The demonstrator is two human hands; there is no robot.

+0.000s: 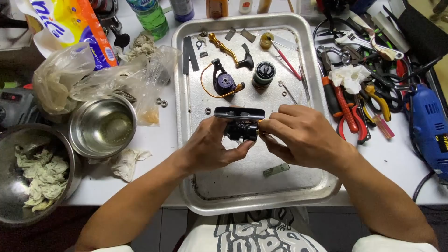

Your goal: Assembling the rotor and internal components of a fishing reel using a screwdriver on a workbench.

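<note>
Between both hands, over the shallow steel tray point(186, 154), sits a black fishing-reel body with a flat foot point(240, 122). Left hand point(212, 147) cups it from below, fingers curled around; right hand point(298, 135) pinches its side with thumb and fingertips. Just beyond the hands lie a purple rotor with gold bail wire point(224, 81) and a black spool point(263, 74).

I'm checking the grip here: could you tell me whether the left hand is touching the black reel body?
Touching. The head view shows the left hand wrapped around the black reel body, thumb and fingers pressed against it above the metal tray.
</note>
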